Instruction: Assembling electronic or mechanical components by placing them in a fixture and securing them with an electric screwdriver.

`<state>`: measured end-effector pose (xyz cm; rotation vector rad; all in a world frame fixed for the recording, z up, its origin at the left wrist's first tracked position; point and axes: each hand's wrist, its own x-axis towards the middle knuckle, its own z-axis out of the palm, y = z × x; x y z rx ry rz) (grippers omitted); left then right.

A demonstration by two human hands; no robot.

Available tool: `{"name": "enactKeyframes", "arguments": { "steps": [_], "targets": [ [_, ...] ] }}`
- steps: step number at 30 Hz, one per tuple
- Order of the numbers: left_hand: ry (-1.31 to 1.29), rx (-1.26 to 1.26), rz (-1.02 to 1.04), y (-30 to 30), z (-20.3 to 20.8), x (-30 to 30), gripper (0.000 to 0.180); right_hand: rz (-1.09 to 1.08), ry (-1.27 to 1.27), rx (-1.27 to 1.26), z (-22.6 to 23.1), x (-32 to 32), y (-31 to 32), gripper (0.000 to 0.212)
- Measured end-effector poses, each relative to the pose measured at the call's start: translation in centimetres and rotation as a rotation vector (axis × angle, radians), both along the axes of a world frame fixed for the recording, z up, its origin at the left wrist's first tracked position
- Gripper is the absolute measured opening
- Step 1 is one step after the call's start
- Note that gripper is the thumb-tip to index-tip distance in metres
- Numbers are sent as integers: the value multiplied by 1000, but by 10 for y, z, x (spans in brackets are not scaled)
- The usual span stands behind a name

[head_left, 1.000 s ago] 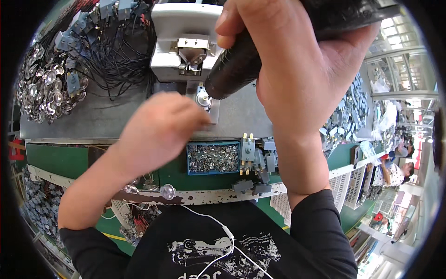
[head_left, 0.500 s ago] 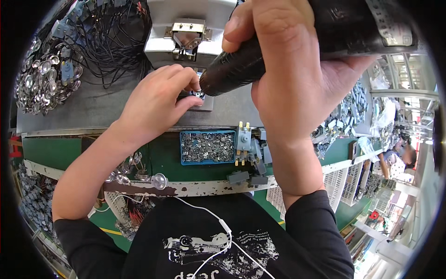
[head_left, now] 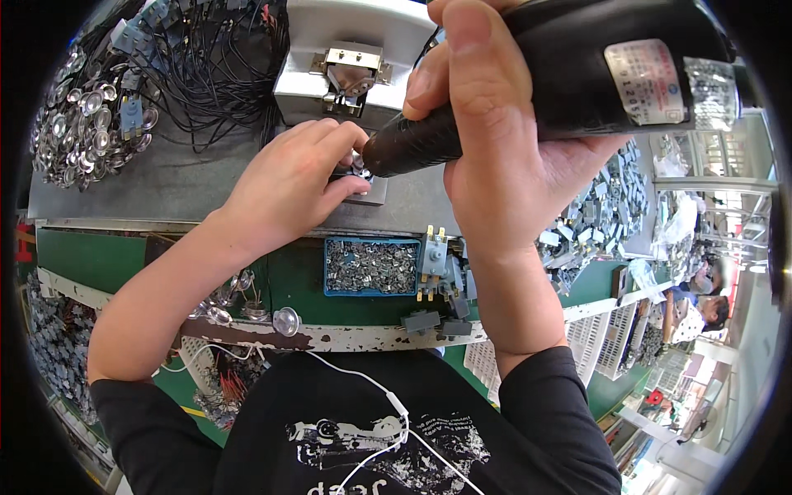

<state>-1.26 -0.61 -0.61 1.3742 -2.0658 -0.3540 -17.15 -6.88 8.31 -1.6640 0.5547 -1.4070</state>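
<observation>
My right hand [head_left: 503, 165] is wrapped round a black electric screwdriver [head_left: 569, 74], held slanting with its narrow end down to the left. That end meets the small shiny metal part [head_left: 358, 167] on a metal block [head_left: 375, 195] at the bench. From the left, my left hand [head_left: 293, 177] holds this part between thumb and bent fingers. The screwdriver's bit and most of the part are hidden by the fingers and the tool's nose. Just behind stands a pale machine [head_left: 301, 91] with a metal bracket [head_left: 355, 74] on its front.
A blue tray [head_left: 327, 268] of small metal pieces sits in front, with grey switch-like blocks [head_left: 433, 252] beside it. Round metal cups [head_left: 99, 124] and black cables [head_left: 202, 91] heap up at the left. Grey parts [head_left: 606, 198] pile at the right; a co-worker [head_left: 693, 318] is beyond.
The view has shifted slightly. The screwdriver's rear has turned, showing more of its label, and my right hand has moved a little left. My left hand keeps its grip at the block.
</observation>
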Motion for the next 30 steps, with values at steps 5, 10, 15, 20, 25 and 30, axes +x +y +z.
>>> {"name": "enactKeyframes", "arguments": {
  "steps": [5,10,15,20,25,30],
  "targets": [
    [6,9,7,2,-1,0,37,37,17,-26,0,3,-1,36],
    [14,-5,-7,0,-7,3,41,67,33,-46,-3,7,-10,33],
    [14,111,-23,-3,-5,7,43,178,-85,77,7,15,-13,18],
    [0,119,1,-1,-5,3,43,169,-145,81,-7,14,-6,18],
    [25,148,1,0,-8,4,44,198,-64,54,-9,16,-5,21],
    [48,80,-88,2,-7,8,47,217,22,22,-6,14,0,24]
  ]
}}
